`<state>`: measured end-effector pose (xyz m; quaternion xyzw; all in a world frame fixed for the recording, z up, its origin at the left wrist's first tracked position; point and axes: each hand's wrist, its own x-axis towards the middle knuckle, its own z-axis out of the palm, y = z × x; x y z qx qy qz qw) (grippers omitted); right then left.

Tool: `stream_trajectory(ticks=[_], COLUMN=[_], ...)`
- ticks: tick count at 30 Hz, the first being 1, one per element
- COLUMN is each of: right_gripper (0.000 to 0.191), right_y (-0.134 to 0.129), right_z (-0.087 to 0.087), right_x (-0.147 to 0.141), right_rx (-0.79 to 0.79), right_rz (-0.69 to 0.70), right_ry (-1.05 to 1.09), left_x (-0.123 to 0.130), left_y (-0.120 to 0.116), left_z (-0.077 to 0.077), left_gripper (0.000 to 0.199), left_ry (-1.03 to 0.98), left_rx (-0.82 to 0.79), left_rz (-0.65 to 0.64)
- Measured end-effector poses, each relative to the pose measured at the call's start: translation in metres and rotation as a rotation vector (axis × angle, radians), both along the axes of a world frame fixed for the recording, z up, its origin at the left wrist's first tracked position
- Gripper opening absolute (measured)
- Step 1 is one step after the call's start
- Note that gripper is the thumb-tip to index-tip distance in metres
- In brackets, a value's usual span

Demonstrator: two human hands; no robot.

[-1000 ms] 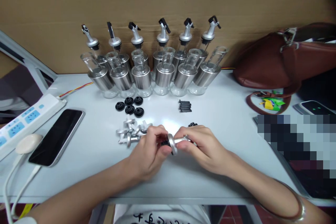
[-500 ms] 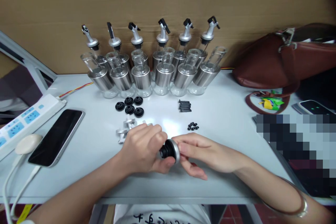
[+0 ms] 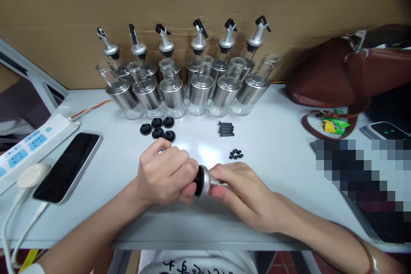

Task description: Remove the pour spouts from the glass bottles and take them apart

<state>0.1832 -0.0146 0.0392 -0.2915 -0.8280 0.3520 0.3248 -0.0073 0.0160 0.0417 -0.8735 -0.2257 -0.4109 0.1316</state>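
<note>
My left hand (image 3: 168, 172) is closed around the black stopper (image 3: 199, 180), whose narrow end is hidden in the fist. Joined to it on the right is a silver pourer top (image 3: 206, 181); my right hand (image 3: 245, 195) pinches its thin spout between thumb and fingers. Behind the left hand lie several black stoppers (image 3: 145, 129). Black rods (image 3: 226, 129) lie side by side further right, with small black rings (image 3: 236, 154) in front of them.
Two rows of glass bottles with steel sleeves (image 3: 201, 87) stand along the back, the rear ones with pourers. On the left are a phone (image 3: 68, 167) and a power strip (image 3: 35, 145). A brown bag (image 3: 349, 72) and a pixelated area lie right.
My left hand has closed further over the stopper. My right hand has shifted from the silver rim to the spout, its fingers now curled in. The silver parts behind the left hand are now hidden.
</note>
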Motion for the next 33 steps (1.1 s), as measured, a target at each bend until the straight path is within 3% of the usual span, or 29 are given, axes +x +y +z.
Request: stream_trajectory(ticks=[3,5,7,11,13,17,23,27,33], right_gripper=[0.033,0.028,0.023,0.022,0.021,0.023,0.019,0.018,0.013], right_y=[0.006,0.010,0.011,0.012,0.013,0.017,0.020,0.020,0.022], right_z=[-0.001,0.002,0.006,0.012,0.012,0.008,0.003,0.001,0.000], right_x=[0.002,0.006,0.013,0.029,0.032,0.027,0.025,0.027,0.025], right_rx=[0.524,0.755,0.886,0.757,0.690,0.729,0.682,0.676,0.684], right_rz=[-0.102,-0.145,-0.170,-0.275,-0.362,-0.344,-0.311,-0.320,-0.337], right_ry=[-0.156,-0.231,-0.244,-0.181,-0.090,-0.083,-0.070,-0.064,-0.123], left_x=[0.002,0.001,-0.003,-0.019,-0.025,-0.028,-0.029,-0.030,-0.026], left_y=[-0.002,-0.003,-0.002,0.009,0.015,0.026,0.035,0.039,0.037], left_z=[0.000,0.000,-0.002,-0.007,-0.009,-0.010,-0.016,-0.020,-0.020], left_gripper=[0.045,0.045,0.043,0.040,0.029,0.018,0.016,0.011,0.022], left_ry=[-0.004,-0.017,-0.104,-0.495,-0.520,-0.262,0.098,0.212,0.265], left_rx=[-0.056,-0.132,-0.243,-0.425,-0.479,-0.506,-0.613,-0.623,-0.669], left_rz=[0.022,0.022,0.073,0.425,0.469,0.432,0.545,0.584,0.587])
